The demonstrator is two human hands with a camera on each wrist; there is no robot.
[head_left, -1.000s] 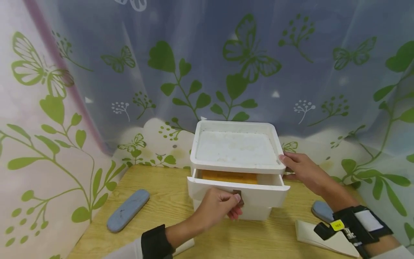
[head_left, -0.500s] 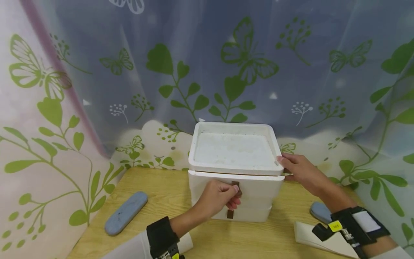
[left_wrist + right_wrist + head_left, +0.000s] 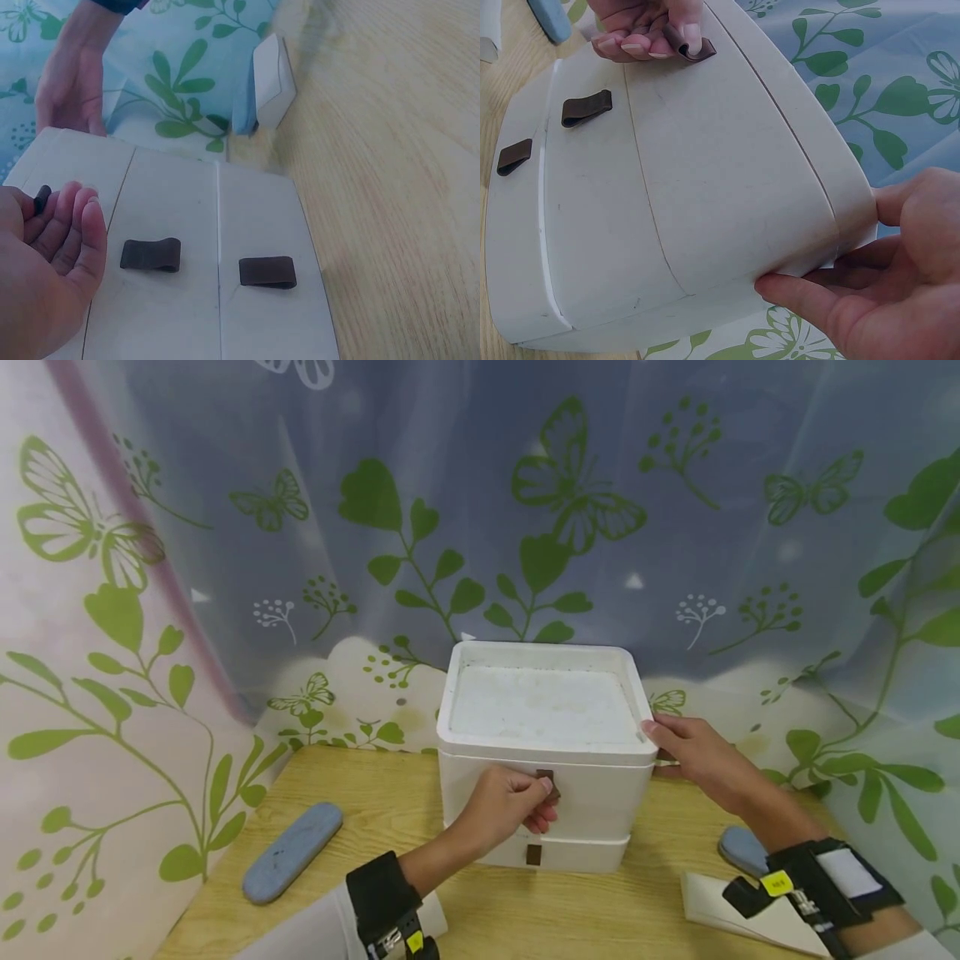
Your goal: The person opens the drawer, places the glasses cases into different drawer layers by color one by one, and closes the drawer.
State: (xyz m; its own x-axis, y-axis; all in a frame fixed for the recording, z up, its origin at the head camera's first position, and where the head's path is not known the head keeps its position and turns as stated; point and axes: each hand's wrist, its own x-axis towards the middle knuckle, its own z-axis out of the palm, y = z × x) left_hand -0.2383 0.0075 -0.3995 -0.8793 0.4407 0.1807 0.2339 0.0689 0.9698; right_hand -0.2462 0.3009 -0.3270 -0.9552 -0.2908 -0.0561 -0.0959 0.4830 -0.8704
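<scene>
A wooden table (image 3: 585, 914) is bearing a white drawer unit (image 3: 540, 706), which is standing upright at far centre, drawers sitting flush. The right hand (image 3: 701, 760) is gripping the unit's right edge, thumb on the rim; the left hand (image 3: 498, 802) is pressing thumb and fingers together. A blue oblong case (image 3: 292, 853) is lying left. A brown pull tab (image 3: 545, 773), top drawer, is being pinched by the left hand.

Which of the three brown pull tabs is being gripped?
The top tab, the one pinched by the left hand. The middle tab and bottom tab are untouched.
</scene>
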